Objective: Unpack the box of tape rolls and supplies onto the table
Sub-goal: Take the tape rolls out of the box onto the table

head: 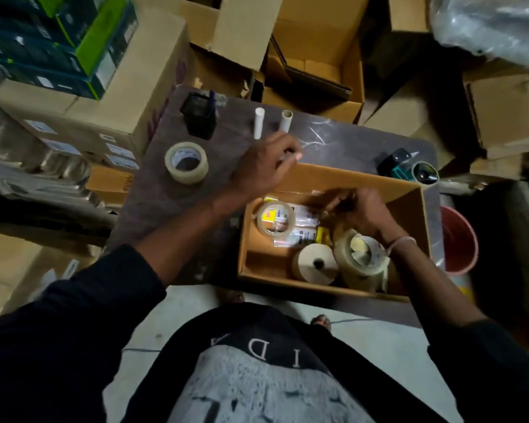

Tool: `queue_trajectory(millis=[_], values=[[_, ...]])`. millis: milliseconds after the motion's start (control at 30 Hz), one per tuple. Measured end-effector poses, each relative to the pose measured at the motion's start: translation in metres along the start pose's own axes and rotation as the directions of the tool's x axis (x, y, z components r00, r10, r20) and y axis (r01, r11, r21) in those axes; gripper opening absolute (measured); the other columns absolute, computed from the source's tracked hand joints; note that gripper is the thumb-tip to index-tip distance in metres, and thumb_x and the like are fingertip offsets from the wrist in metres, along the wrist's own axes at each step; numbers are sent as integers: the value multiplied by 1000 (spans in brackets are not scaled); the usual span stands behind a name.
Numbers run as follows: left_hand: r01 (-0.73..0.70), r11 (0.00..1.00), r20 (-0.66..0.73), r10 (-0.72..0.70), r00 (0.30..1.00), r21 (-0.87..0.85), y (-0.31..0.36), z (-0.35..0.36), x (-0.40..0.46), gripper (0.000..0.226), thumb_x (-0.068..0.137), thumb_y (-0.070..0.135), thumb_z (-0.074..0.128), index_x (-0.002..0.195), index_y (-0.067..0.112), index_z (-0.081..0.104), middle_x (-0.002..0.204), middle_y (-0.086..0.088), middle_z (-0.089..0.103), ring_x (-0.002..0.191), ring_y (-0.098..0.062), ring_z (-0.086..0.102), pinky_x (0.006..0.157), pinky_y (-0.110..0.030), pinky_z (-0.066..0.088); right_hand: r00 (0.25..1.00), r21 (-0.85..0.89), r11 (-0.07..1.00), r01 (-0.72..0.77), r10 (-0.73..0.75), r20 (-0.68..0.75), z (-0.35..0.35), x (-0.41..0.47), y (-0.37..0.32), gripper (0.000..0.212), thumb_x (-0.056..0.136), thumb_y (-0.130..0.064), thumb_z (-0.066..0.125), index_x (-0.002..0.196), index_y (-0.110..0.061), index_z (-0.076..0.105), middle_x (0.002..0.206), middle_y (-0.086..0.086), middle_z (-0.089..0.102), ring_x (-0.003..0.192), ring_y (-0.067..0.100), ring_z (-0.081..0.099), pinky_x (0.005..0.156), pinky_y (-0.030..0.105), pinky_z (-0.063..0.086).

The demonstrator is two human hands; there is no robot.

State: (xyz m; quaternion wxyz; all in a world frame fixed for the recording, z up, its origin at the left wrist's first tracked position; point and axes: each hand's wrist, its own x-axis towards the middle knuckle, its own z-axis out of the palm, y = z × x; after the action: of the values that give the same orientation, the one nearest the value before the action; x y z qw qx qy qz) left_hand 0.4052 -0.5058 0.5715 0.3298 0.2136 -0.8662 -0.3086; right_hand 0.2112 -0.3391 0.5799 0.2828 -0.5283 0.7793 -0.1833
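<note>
Left hand (264, 166), frame centre, grips a white cylindrical tube (292, 155). Right hand (359, 210) reaches into the corrugated cardboard box (422, 236); finger state cannot be determined. Translucent ring-shaped tape roll (186, 162) lies at left.

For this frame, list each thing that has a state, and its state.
cardboard box: open, on the table, still holds supplies
tape roll on the table: lying flat, unpacked
two tubes: lying on the table, side by side
left hand: curled over the table at the tubes; whether it grips one is unclear
right hand: inside the box, blurred
white roll: still in the box
large tape roll: still in the box
</note>
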Motion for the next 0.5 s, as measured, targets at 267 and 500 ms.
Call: queue_trajectory(millis=[267, 500], values=[[-209, 966, 213, 174, 961, 154, 3, 27, -2, 12, 88, 24, 68, 91, 13, 71, 95, -2, 69, 104, -25, 59, 90, -42, 48, 853, -484, 871, 85, 187, 487, 45, -6, -5, 49, 78, -21, 78, 126, -15, 67, 124, 10, 68, 112, 29, 65, 89, 27, 51], [-109, 993, 159, 100, 982, 52, 7, 20, -4, 8, 89, 18, 68, 91, 11, 71, 93, 0, 69, 96, -20, 61, 85, -41, 50, 840, -706, 663, 250, 214, 498, 67, -6, -20, 46, 78, -28, 72, 123, -18, 67, 120, 8, 69, 107, 29, 68, 83, 35, 57]])
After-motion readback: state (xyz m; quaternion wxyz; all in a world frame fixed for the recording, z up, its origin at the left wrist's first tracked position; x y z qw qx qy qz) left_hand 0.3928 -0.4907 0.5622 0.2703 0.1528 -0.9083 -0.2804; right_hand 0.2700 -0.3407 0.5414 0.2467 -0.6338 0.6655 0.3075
